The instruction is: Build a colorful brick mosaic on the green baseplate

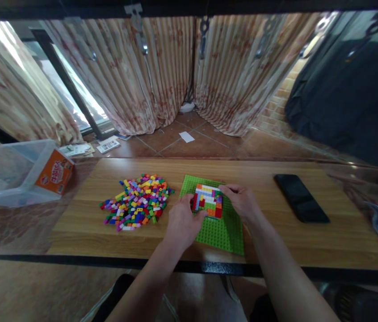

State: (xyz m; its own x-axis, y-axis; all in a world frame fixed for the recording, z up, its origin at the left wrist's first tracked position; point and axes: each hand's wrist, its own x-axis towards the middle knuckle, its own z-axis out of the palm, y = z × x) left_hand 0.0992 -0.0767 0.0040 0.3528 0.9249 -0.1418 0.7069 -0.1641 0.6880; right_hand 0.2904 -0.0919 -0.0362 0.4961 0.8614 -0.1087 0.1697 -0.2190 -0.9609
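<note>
A green studded baseplate (220,230) lies on the wooden table (309,241) in front of me. A patch of coloured bricks (208,199) in white, red, orange, yellow and green is built on its far half. My left hand (182,223) rests at the patch's left edge, fingers curled against the bricks there. My right hand (241,200) sits at the patch's right edge, fingers bent onto the bricks. Whether either hand pinches a loose brick is hidden. A heap of several loose coloured bricks (137,203) lies to the left of the baseplate.
A black phone (301,197) lies flat on the table to the right. A clear plastic bin (14,172) with an orange box (54,171) stands at the far left. Curtains hang behind the table, above a tiled floor with papers. Objects sit at the right edge.
</note>
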